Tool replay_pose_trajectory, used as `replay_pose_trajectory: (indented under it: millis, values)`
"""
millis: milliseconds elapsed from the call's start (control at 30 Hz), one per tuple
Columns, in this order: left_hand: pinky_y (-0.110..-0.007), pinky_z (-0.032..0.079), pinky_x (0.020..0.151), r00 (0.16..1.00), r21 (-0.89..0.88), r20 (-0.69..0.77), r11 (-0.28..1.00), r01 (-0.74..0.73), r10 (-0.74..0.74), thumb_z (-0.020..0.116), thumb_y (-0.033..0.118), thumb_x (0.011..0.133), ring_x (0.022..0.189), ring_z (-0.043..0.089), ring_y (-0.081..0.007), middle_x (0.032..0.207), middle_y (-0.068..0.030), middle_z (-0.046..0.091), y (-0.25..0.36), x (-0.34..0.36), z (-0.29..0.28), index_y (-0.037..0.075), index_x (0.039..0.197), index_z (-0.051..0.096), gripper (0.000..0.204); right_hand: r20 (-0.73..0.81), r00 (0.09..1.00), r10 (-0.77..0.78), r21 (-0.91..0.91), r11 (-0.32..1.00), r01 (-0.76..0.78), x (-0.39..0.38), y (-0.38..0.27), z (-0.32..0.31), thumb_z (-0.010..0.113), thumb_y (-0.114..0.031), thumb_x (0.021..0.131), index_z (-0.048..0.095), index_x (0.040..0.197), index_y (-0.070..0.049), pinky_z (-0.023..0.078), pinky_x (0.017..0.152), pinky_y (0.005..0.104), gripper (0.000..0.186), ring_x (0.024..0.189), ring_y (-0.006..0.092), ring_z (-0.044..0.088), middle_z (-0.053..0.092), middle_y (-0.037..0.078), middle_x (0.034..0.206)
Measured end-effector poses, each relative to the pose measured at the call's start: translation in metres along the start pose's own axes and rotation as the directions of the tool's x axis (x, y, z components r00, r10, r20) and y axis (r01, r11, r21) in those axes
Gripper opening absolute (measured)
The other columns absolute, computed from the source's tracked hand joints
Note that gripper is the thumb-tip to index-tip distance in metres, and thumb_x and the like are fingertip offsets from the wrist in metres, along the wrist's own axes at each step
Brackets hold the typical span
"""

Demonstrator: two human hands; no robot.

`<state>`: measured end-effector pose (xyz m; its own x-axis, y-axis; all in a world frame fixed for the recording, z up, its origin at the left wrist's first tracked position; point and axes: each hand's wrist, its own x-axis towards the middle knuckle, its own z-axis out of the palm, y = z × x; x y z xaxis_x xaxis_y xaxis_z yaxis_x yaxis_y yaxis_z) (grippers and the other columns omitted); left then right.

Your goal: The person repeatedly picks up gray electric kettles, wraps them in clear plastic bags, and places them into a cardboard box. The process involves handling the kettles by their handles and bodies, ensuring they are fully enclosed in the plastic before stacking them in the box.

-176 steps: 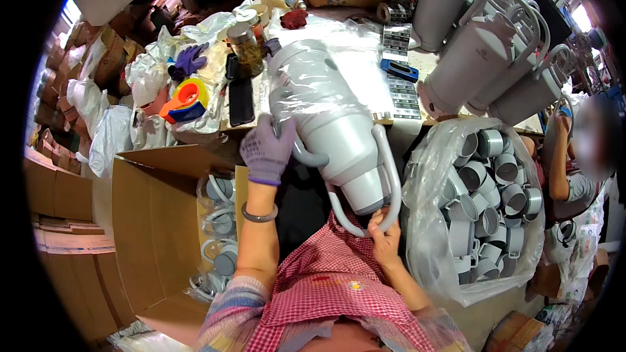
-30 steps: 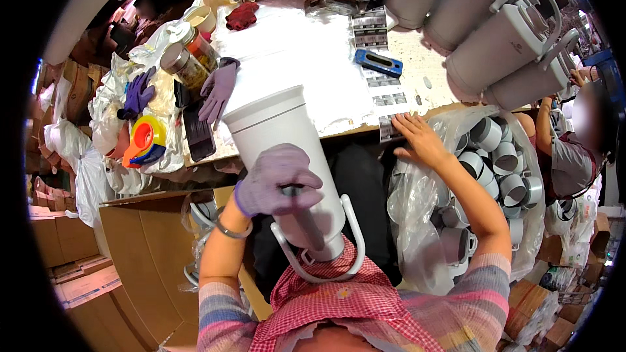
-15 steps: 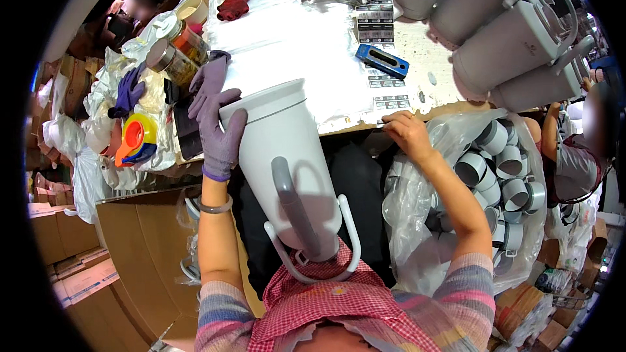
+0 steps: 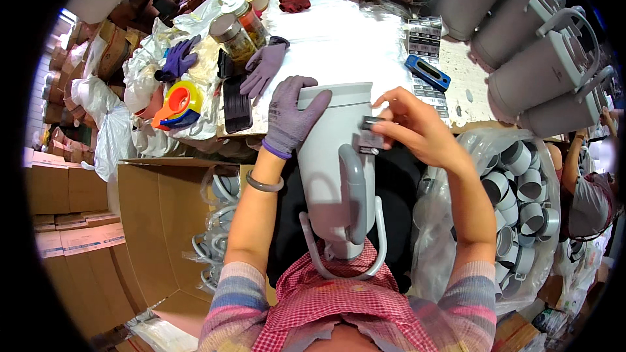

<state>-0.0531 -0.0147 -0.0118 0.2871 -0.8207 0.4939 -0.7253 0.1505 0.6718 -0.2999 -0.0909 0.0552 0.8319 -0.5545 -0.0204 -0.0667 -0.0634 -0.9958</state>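
Observation:
A grey insulated jug [image 4: 326, 189] lies tilted over my lap, its wide end toward the table, with a side handle and a pale looped carry handle at its near end. My left hand [image 4: 293, 115], in a purple knitted glove, grips the wide end from the left. My bare right hand [image 4: 424, 130] pinches a small black-and-silver label [image 4: 369, 135] against or just beside the jug's upper right side. Sheets of similar labels [image 4: 424, 38] lie on the table under and around a blue box cutter [image 4: 426, 73].
A worktable [image 4: 466, 114] carries grey jugs [image 4: 531, 85], purple gloves [image 4: 263, 68], jars [image 4: 231, 42] and a tape dispenser [image 4: 175, 105]. An open carton [image 4: 153, 221] stands left, a plastic sack of grey cups [image 4: 512, 202] right. A co-worker [image 4: 587, 199] sits at far right.
The plastic seen round the jug earliest is off it. My left hand has moved up to the wide end; my right hand has risen from the table edge to the jug with a label.

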Motion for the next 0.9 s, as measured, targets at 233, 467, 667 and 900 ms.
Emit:
replay_pose_trajectory:
  millis: [233,467,667,900]
  values:
    - [-0.042,0.047,0.082,1.0,0.003,-0.022,1.0,-0.003,0.003,0.076,0.026,0.079,0.091,0.06,-0.0321,0.093,-0.014,0.063,-0.009,-0.006,-0.004,0.002,0.097,0.063,0.033,0.111,0.993,0.027,-0.183,0.983,-0.007,0.052,0.01,0.023,0.069,-0.01,0.092,0.045,0.112,-0.004,0.048,0.059,0.0267,0.032,0.061,0.0127,0.062,0.064,0.006,0.069]
    - [-0.042,0.046,0.082,0.999,-0.031,-0.038,0.999,0.009,-0.01,0.076,0.027,0.079,0.09,0.059,-0.0333,0.091,-0.0146,0.062,-0.015,-0.008,-0.005,0.002,0.096,0.062,0.033,0.096,0.995,0.036,-0.337,0.941,-0.001,0.061,0.0,0.03,0.071,-0.011,0.09,0.045,0.107,-0.004,0.047,0.054,0.029,0.033,0.057,0.016,0.062,0.062,0.008,0.066]
    - [-0.042,0.046,0.081,0.999,0.007,0.019,1.0,0.029,-0.029,0.08,0.035,0.074,0.086,0.057,-0.032,0.091,-0.0136,0.059,-0.015,-0.009,-0.012,0.003,0.095,0.06,0.043,0.03,0.995,0.095,-0.752,0.658,-0.04,0.068,-0.013,0.032,0.075,-0.022,0.088,0.053,0.092,-0.003,0.046,0.051,0.0271,0.029,0.053,0.0163,0.06,0.06,0.008,0.063]
    - [-0.032,0.046,0.086,0.978,-0.447,0.207,0.888,0.106,-0.012,0.083,0.026,0.072,0.092,0.058,-0.019,0.094,-0.0066,0.06,-0.005,-0.003,-0.012,0.003,0.1,0.064,0.041,-0.209,0.958,-0.197,-0.197,0.968,0.155,0.076,0.058,-0.045,0.057,-0.036,0.098,0.07,0.098,0.002,0.047,0.084,0.0285,0.04,0.097,0.016,0.065,0.074,0.013,0.099]
